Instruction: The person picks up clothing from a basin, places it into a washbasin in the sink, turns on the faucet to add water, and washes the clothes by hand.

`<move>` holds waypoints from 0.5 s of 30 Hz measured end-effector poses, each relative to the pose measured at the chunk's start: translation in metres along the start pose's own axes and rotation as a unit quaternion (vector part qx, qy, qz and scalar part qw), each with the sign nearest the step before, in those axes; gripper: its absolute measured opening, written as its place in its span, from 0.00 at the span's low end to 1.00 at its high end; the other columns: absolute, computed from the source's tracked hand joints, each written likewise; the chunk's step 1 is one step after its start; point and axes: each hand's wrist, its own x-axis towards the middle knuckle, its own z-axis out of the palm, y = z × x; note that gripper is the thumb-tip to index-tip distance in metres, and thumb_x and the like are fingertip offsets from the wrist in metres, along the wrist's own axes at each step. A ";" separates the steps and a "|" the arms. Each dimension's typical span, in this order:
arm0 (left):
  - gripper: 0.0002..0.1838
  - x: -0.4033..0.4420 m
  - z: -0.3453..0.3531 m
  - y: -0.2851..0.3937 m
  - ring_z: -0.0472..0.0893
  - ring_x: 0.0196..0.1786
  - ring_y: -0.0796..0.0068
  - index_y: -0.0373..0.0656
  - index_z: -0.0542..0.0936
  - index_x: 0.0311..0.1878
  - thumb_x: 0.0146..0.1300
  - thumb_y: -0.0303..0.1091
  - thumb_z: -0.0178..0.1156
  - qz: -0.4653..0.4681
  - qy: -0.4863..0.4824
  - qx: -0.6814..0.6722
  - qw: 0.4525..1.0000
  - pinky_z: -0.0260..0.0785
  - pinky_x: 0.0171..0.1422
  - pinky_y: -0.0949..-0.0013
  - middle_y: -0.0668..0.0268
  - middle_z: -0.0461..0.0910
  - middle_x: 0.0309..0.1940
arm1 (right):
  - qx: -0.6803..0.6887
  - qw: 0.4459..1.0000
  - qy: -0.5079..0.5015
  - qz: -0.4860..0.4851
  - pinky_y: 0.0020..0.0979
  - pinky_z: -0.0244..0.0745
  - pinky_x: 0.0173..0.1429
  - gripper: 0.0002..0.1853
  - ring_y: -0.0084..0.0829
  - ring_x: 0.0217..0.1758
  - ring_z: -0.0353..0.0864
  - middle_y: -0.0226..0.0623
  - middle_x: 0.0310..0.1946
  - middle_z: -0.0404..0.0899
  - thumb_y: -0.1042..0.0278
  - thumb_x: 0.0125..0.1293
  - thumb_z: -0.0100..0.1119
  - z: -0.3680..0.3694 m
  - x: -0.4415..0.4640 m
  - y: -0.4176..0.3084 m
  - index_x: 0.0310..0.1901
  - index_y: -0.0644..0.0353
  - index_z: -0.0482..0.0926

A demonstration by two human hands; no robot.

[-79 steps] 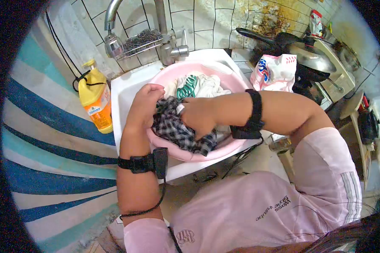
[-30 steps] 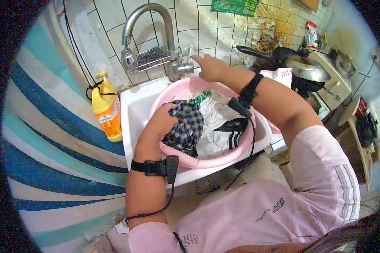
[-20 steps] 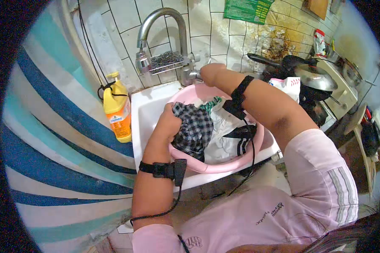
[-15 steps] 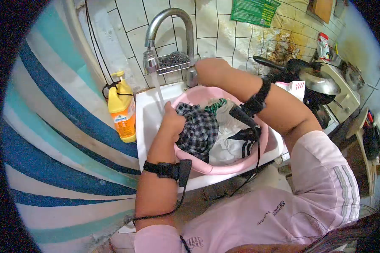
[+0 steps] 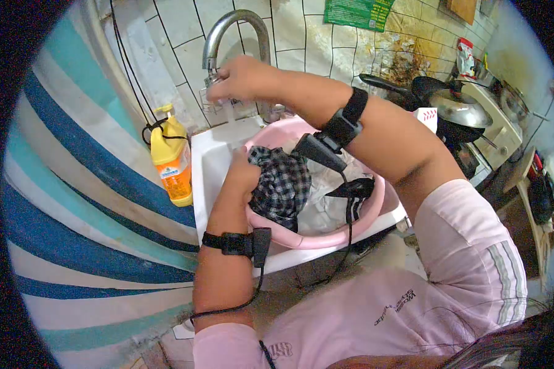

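My left hand [image 5: 245,172] is closed on the dark checked cloth [image 5: 281,186] at the left side of the pink basin [image 5: 283,236]. White clothes [image 5: 329,209] lie in the basin beside the checked cloth, with a black striped piece [image 5: 354,190] at the right. Up at the spout end of the curved metal faucet [image 5: 266,43], my right hand [image 5: 237,79] has its fingers wrapped round the nozzle, which they partly hide. Water runs down below it into the white sink [image 5: 210,161], to the left of the basin.
A yellow bottle [image 5: 170,157] stands left of the sink against the striped wall. Pans with a metal lid [image 5: 460,108] are on the stove at the right, near a white packet [image 5: 426,117]. Black cables hang from both wrist straps. A green sheet [image 5: 358,12] is on the tiles.
My right hand went from the basin to the faucet handle, then left to the nozzle. Water has started running. My left hand has kept hold of the checked cloth.
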 end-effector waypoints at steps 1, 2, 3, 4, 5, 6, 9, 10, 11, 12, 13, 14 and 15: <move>0.35 0.004 0.000 -0.004 0.79 0.40 0.59 0.39 0.59 0.63 0.48 0.16 0.52 0.016 -0.010 -0.025 1.000 0.75 0.40 0.60 0.49 0.75 0.45 | 0.008 1.000 -0.016 0.014 0.33 0.71 0.35 0.24 0.31 0.26 0.75 0.42 0.21 0.78 0.46 0.44 0.65 -0.006 -0.005 0.000 0.28 0.64 0.82; 0.35 0.009 0.000 -0.009 0.79 0.40 0.59 0.39 0.59 0.63 0.48 0.16 0.52 0.016 -0.012 -0.025 0.999 0.75 0.40 0.60 0.49 0.75 0.45 | 0.016 0.999 -0.031 0.029 0.33 0.70 0.33 0.22 0.31 0.25 0.74 0.41 0.20 0.77 0.48 0.44 0.64 -0.010 -0.008 0.001 0.27 0.63 0.82; 0.35 0.014 0.000 -0.014 0.79 0.40 0.59 0.40 0.60 0.63 0.47 0.16 0.51 0.023 0.009 -0.007 1.000 0.76 0.39 0.60 0.50 0.75 0.45 | 0.016 0.999 -0.030 0.031 0.33 0.70 0.33 0.22 0.31 0.25 0.74 0.41 0.20 0.77 0.48 0.44 0.64 -0.012 -0.011 0.003 0.27 0.63 0.82; 0.35 0.018 0.000 -0.019 0.79 0.40 0.59 0.41 0.60 0.63 0.46 0.15 0.50 0.030 0.029 0.012 0.999 0.76 0.39 0.60 0.50 0.76 0.44 | 0.027 0.999 -0.029 0.029 0.32 0.69 0.33 0.22 0.31 0.24 0.73 0.40 0.19 0.76 0.48 0.44 0.64 -0.013 -0.014 0.004 0.26 0.64 0.82; 0.35 0.020 0.000 -0.021 0.79 0.40 0.59 0.41 0.60 0.63 0.46 0.15 0.50 0.030 0.027 0.012 0.999 0.76 0.39 0.60 0.50 0.76 0.44 | 0.037 0.999 -0.029 0.027 0.32 0.69 0.32 0.22 0.30 0.24 0.73 0.40 0.19 0.76 0.49 0.45 0.64 -0.015 -0.016 0.005 0.26 0.64 0.82; 0.35 0.021 0.000 -0.024 0.79 0.40 0.58 0.41 0.62 0.62 0.46 0.15 0.49 0.036 0.022 0.004 0.999 0.76 0.40 0.60 0.50 0.76 0.44 | 0.037 0.999 -0.028 0.029 0.32 0.69 0.32 0.22 0.30 0.24 0.73 0.40 0.19 0.76 0.49 0.45 0.64 -0.015 -0.016 0.006 0.26 0.64 0.82; 0.33 0.019 0.001 -0.024 0.79 0.42 0.58 0.40 0.64 0.61 0.46 0.15 0.49 0.045 0.013 -0.008 0.999 0.75 0.43 0.60 0.50 0.76 0.44 | 0.058 0.996 -0.051 0.032 0.32 0.69 0.33 0.21 0.29 0.26 0.73 0.39 0.23 0.77 0.50 0.48 0.64 -0.013 -0.020 0.008 0.31 0.64 0.80; 0.33 0.018 0.001 -0.023 0.79 0.43 0.58 0.38 0.64 0.61 0.46 0.15 0.49 0.045 0.010 -0.013 0.999 0.74 0.45 0.60 0.50 0.76 0.44 | 0.073 0.996 -0.047 -0.025 0.32 0.69 0.34 0.21 0.29 0.29 0.74 0.39 0.26 0.77 0.51 0.50 0.63 -0.011 -0.026 0.010 0.34 0.64 0.79; 0.33 0.014 0.001 -0.018 0.79 0.43 0.58 0.38 0.64 0.61 0.46 0.15 0.49 0.045 0.008 -0.013 0.999 0.74 0.45 0.60 0.50 0.76 0.44 | 0.087 0.992 -0.043 -0.081 0.32 0.69 0.35 0.21 0.29 0.31 0.74 0.38 0.29 0.77 0.52 0.52 0.62 -0.009 -0.033 0.012 0.37 0.64 0.77; 0.32 0.008 0.000 -0.010 0.78 0.45 0.58 0.37 0.65 0.60 0.46 0.15 0.49 0.045 0.012 0.027 0.999 0.73 0.47 0.61 0.50 0.76 0.45 | 0.087 0.992 -0.043 -0.080 0.32 0.69 0.35 0.21 0.29 0.31 0.74 0.38 0.29 0.77 0.52 0.52 0.62 -0.006 -0.040 0.018 0.37 0.64 0.77; 0.31 0.006 0.000 -0.005 0.78 0.46 0.59 0.35 0.66 0.59 0.46 0.15 0.50 0.045 0.015 0.066 0.997 0.72 0.49 0.63 0.50 0.76 0.46 | 0.090 0.994 -0.053 -0.032 0.36 0.71 0.40 0.22 0.36 0.35 0.77 0.43 0.31 0.79 0.49 0.50 0.61 -0.001 -0.048 0.024 0.36 0.62 0.78; 0.31 0.011 0.000 -0.011 0.78 0.46 0.59 0.35 0.66 0.59 0.46 0.15 0.50 0.046 0.013 0.064 0.997 0.72 0.49 0.63 0.50 0.76 0.46 | 0.093 0.993 -0.064 0.017 0.40 0.73 0.45 0.22 0.43 0.39 0.80 0.47 0.33 0.81 0.46 0.49 0.60 0.005 -0.057 0.033 0.35 0.59 0.79; 0.29 0.020 -0.001 -0.020 0.78 0.47 0.61 0.34 0.67 0.58 0.47 0.15 0.51 0.059 0.006 0.056 0.997 0.71 0.51 0.64 0.51 0.76 0.47 | 0.059 0.996 -0.060 -0.032 0.40 0.73 0.44 0.21 0.44 0.38 0.80 0.48 0.32 0.80 0.48 0.51 0.58 0.013 -0.068 0.043 0.34 0.60 0.79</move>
